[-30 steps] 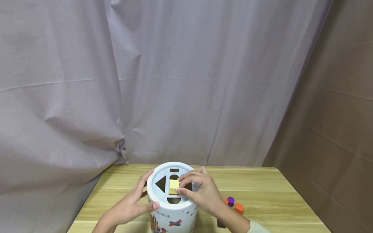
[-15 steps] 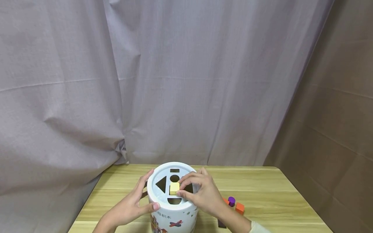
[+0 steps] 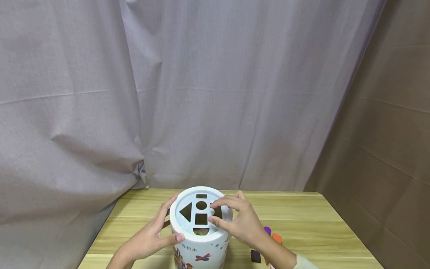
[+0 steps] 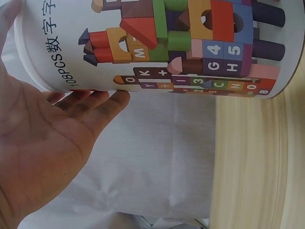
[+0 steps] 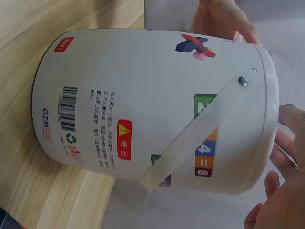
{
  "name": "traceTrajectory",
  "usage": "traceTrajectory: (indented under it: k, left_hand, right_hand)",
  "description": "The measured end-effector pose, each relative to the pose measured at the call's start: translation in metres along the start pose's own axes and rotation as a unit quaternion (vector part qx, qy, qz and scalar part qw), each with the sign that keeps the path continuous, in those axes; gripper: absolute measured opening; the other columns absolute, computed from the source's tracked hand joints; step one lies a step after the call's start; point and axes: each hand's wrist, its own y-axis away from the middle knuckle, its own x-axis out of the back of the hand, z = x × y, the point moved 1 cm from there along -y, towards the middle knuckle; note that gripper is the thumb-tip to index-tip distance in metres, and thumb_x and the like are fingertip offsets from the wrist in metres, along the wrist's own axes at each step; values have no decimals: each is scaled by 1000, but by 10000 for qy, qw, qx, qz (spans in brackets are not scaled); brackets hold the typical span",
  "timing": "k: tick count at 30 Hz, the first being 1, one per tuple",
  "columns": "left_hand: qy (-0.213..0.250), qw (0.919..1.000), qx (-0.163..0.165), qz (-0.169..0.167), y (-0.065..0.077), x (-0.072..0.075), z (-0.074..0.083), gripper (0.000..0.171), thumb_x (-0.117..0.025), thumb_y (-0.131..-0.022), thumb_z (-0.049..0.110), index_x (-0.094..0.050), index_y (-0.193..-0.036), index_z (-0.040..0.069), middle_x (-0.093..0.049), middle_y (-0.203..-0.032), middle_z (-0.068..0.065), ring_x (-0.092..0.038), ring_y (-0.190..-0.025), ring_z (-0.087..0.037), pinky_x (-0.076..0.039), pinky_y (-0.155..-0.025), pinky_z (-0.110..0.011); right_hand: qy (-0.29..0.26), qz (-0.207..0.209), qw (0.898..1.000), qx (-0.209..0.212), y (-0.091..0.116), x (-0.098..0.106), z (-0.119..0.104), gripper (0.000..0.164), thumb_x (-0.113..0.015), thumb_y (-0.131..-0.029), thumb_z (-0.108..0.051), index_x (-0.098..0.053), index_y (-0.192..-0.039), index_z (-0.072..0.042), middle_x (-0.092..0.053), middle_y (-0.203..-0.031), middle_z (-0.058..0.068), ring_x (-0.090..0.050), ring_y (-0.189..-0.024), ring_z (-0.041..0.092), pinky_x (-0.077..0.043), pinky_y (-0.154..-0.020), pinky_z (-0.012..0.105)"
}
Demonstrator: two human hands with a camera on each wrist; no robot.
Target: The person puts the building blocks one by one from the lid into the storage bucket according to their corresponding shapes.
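Observation:
A white block bucket [image 3: 215, 256] with printed toy-block pictures stands upright, its pale lid [image 3: 183, 225] cut with triangular, round, rectangular and square holes. My left hand [image 3: 150, 236] grips the left of the bucket, thumb on the front of the rim and fingers round the far side. Over the right part of the lid hovers my right hand [image 3: 242, 220], thumb and forefinger spread apart with nothing between them. Their tips are just right of the square hole [image 3: 201, 219]. In the right wrist view, a translucent carrying handle [image 5: 190, 135] hangs slanted down the bucket's side.
On the wooden table [image 3: 302, 216], right of the bucket, lie a purple round block [image 3: 267, 229], an orange block [image 3: 277, 237] and a dark block [image 3: 255, 256]. The right forearm partly covers this group. Grey curtain [image 3: 215, 112] hangs behind the table.
The yellow block, pinched over the square hole before, is out of sight now and that hole shows dark. The right hand has let go and shifted slightly right; the left hand stays put.

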Motion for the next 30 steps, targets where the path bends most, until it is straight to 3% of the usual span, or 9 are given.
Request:
traceTrajectory:
  k: [8, 19, 30]
  left_hand:
    - [-112, 9999, -80, 20, 1, -2, 0, 112, -85, -100, 27, -5, -178, 35, -17, -184, -19, -45, -155, -54, -50, -117, -72]
    - [-109, 9998, -137, 48, -3, 1, 3, 113, -86, -99, 26, -6, -178, 31, -19, -184, -20, -42, -158, -53, -48, -120, -70]
    - [70, 9999, -146, 59, 0, 1, 3, 113, -86, -99, 24, -6, -178, 31, -20, -183, -21, -42, -156, -56, -47, -118, -75]
  right_hand:
    - [240, 93, 9997, 44, 14, 19, 10, 29, -100, -83, -22, -85, -109, -26, -84, -112, -13, -51, -97, 6, -49, -85, 25]
    - [899, 149, 9958, -113, 34, 57, 35, 40, -97, -87, -20, -81, -120, -36, -82, -122, -13, -53, -101, 4, -51, -83, 27]
    - [1263, 56, 9913, -370, 69, 77, 72, 45, -99, -83, -16, -81, -121, -31, -82, -116, -13, -54, -99, 1, -52, -81, 24]
